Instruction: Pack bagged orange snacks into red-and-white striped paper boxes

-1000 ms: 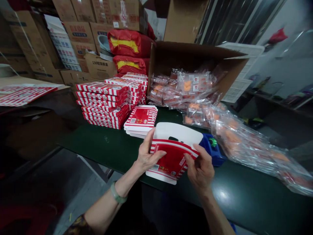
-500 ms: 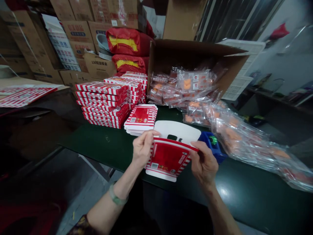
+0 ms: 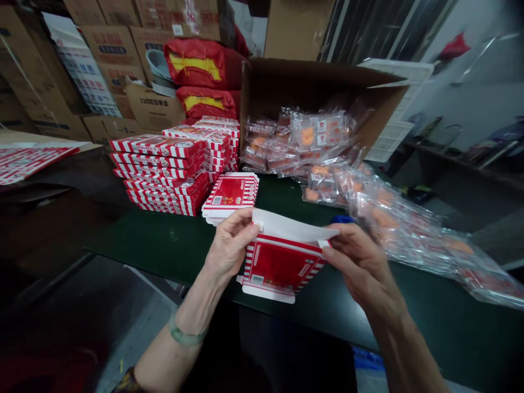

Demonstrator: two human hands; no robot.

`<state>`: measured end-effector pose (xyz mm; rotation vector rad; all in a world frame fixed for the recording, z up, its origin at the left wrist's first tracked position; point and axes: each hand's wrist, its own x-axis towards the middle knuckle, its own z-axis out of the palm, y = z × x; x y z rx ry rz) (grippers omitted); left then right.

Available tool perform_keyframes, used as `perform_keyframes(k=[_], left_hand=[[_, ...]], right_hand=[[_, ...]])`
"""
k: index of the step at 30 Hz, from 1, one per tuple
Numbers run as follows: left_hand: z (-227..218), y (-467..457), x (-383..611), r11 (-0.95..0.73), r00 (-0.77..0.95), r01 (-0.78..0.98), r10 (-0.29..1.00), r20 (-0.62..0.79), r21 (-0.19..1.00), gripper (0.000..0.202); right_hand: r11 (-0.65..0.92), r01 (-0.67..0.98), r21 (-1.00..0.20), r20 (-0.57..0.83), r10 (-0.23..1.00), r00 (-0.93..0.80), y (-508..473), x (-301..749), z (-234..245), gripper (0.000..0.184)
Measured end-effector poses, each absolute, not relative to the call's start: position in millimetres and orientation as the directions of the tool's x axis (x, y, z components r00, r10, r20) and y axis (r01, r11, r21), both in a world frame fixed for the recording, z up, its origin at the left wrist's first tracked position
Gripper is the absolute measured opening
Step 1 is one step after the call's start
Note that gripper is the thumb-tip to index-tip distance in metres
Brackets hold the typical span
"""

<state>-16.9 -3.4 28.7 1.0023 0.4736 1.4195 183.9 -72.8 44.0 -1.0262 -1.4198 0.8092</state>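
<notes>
Below the middle of the frame, a striped carton (image 3: 282,265) is held up over the near edge of the green worktop (image 3: 172,234), its red panel facing the wearer. Both hands grip it at the top corners: the left hand (image 3: 229,245) pinches the upper left one between thumb and fingers, and the right hand (image 3: 360,259) pinches the upper right one, thumb in front and fingers behind the white flap (image 3: 289,226). That flap stands up along the top edge, slightly bowed, and a small white tab (image 3: 323,244) shows beside the right thumb. Another white flap (image 3: 268,295) sticks out at the bottom end.

The step in hand looks like shaping the open top of the carton. To do it well, keep the pinch light and even at both corners, so that the thin card creases along its scored lines and not across the panel. The small side tabs should probably lie inward before the long flap comes over them; one left outside could catch or bend. With the bottom flap out, pressing down hard might buckle the walls. Left of the carton, the stack of flat cartons (image 3: 233,191) sits near the left hand, so that wrist needs some care
</notes>
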Motion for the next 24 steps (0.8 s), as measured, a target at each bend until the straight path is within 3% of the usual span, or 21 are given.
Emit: perform_keyframes(k=[3, 7, 9, 11, 13, 15, 17, 19, 21, 24], left_hand=[[25.0, -3.0, -16.0, -0.317, 0.069, -0.547, 0.906, 0.419, 0.775, 0.011], [16.1, -6.4, -11.1, -0.45, 0.006, -0.554, 0.839, 0.544, 0.7, 0.004], [12.0, -8.8, -9.7, -0.439, 0.021, -0.586, 0.832, 0.555, 0.681, 0.006], [8.3, -10.8, -9.2, -0.442, 0.038, -0.607, 0.814, 0.58, 0.661, 0.011], [5.2, -12.4, -8.9, -0.492, 0.018, -0.593, 0.783, 0.622, 0.637, 0.019], [3.1, -13.9, -8.3, -0.573, -0.021, -0.53, 0.746, 0.666, 0.625, 0.015], [2.5, -15.4, -7.7, -0.633, -0.036, -0.439, 0.721, 0.692, 0.637, 0.002], [3.5, -16.6, -8.0, -0.667, -0.028, -0.376, 0.702, 0.712, 0.643, 0.006], [5.2, -17.4, -9.3, -0.688, -0.011, -0.343, 0.684, 0.729, 0.64, 0.008], [7.9, -18.1, -12.4, -0.714, 0.019, -0.31, 0.655, 0.755, 0.628, 0.009]], right_hand=[[0.505, 0.335, -0.795, 0.561, 0.822, 0.092, -73.1, 180.1, 45.5, 0.008], [0.572, 0.695, -0.435, 0.809, 0.587, 0.023, -73.3, 172.1, 37.7, 0.018], [0.549, 0.804, -0.227, 0.86, 0.5, -0.099, -75.3, 171.9, 33.4, 0.022], [0.545, 0.827, -0.138, 0.843, 0.503, -0.191, -79.9, 174.5, 32.9, 0.024], [0.572, 0.797, -0.195, 0.779, 0.584, -0.229, -85.2, 178.5, 39.0, 0.026], [0.545, 0.772, -0.328, 0.678, 0.704, -0.209, -86.9, 181.7, 53.1, 0.022], [0.436, 0.791, -0.43, 0.533, 0.83, -0.167, -81.3, 182.6, 73.1, 0.026], [0.339, 0.805, -0.486, 0.327, 0.925, -0.192, -68.6, 180.8, 94.6, 0.032], [0.3, 0.762, -0.575, 0.062, 0.944, -0.324, -53.1, 176.9, 112.4, 0.039], [0.12, 0.633, -0.765, -0.251, 0.85, -0.464, -35.6, 169.5, 125.2, 0.049]])
